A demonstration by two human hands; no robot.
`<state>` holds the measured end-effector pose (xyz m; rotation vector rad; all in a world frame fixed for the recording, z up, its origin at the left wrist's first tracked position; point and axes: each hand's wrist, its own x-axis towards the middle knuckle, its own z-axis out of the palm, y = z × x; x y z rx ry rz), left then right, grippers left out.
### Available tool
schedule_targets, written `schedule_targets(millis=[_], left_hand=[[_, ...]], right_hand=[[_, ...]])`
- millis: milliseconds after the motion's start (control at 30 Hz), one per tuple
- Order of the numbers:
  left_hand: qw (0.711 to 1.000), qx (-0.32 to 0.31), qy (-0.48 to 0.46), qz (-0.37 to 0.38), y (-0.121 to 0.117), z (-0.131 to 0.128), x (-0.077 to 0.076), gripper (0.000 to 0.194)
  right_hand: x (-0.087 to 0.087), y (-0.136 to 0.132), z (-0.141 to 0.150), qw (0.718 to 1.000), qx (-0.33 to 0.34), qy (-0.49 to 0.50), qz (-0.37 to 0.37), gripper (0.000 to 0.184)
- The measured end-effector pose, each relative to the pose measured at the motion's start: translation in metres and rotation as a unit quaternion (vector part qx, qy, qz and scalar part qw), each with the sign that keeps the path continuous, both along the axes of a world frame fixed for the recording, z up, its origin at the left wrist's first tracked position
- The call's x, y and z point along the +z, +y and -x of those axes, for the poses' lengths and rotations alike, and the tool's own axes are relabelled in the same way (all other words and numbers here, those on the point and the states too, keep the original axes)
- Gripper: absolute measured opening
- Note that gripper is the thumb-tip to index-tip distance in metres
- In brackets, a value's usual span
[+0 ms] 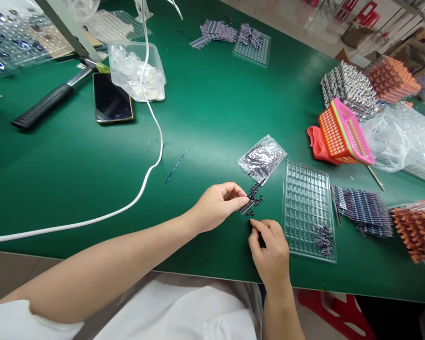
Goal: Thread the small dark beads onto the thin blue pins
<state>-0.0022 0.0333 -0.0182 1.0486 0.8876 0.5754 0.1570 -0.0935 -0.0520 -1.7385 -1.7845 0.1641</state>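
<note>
My left hand (217, 205) pinches a thin dark strip (257, 187) between thumb and fingertips, over a small scatter of tiny black pieces (258, 200). Just below them, the thumb and forefinger of my right hand (271, 250) are closed at the table top on a tiny black piece (250, 220), too small to make out clearly. Behind the pieces lies a clear plastic bag (262, 158) with dark bits inside. To the right of my right hand is a clear plastic tray (306, 208) with rows of pockets; small dark parts (324, 241) are heaped at its near right corner.
A thin blue strip (176, 166) lies near a white cable (149, 174) crossing the green table. Far left are a hammer (49, 101), a phone (112, 98) and a plastic tub (156, 66). On the right stand a pink and orange basket (343, 132) and stacked striped strips (363, 210).
</note>
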Motion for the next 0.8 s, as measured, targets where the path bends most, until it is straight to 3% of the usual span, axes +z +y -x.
schedule_targets(millis=[567,800], left_hand=[[1.0,-0.002,-0.002,-0.007,0.0,-0.001,-0.001,0.014],[1.0,-0.005,-0.004,-0.018,-0.001,-0.001,-0.003,0.014]], right_hand=[[0.0,0.0,-0.007,0.998,0.042,-0.044,-0.006,0.027],[0.013,0.008,-0.011,0.991,0.075,-0.105,0.034,0.017]])
